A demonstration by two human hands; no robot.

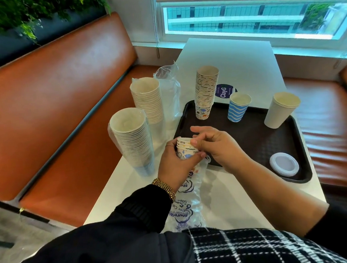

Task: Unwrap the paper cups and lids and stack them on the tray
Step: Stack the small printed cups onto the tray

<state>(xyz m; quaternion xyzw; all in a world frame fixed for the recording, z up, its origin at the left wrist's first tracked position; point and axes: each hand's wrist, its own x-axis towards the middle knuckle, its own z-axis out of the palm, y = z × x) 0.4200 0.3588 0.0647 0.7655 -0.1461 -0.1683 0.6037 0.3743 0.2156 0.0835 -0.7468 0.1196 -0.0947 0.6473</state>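
Observation:
My left hand (pixel 174 166) grips a short stack of small printed cups (pixel 185 148) at the open end of a clear printed wrapper (pixel 189 200) that trails toward me. My right hand (pixel 215 146) pinches the rim of the top cup. The dark brown tray (pixel 258 143) holds a tall stack of printed cups (pixel 205 91), a blue wavy cup (pixel 238 107), a white cup (pixel 281 109) and a white lid (pixel 283 164). Two tall wrapped stacks of cups (pixel 133 138) (pixel 148 99) stand left of the tray.
A crumpled clear plastic sleeve (pixel 170 90) stands behind the wrapped stacks. A round blue sticker (pixel 224 91) lies on the white table (pixel 231 60). Orange bench seats (pixel 61 94) run along the left and right sides, with a window (pixel 263 16) beyond the table.

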